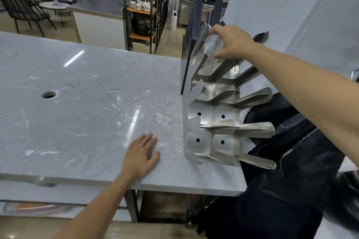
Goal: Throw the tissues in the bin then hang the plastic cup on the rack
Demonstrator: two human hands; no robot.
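Note:
A clear plastic cup (212,48) sits upside down and tilted over an upper prong of the shiny steel rack (209,114) at the table's right end. My right hand (231,42) is shut on the cup's base from above. My left hand (142,153) lies flat and open on the grey marble table (87,103), near its front edge and just left of the rack. No tissues are in view. A black bin bag (281,161) fills the space right of the table, below my right arm.
A round hole (48,94) is cut in the tabletop at the left. Dark boards (198,25) stand upright behind the rack. Shelves with teaware (141,4), a chair and a counter stand beyond the table. Several free prongs stick out of the rack toward the right.

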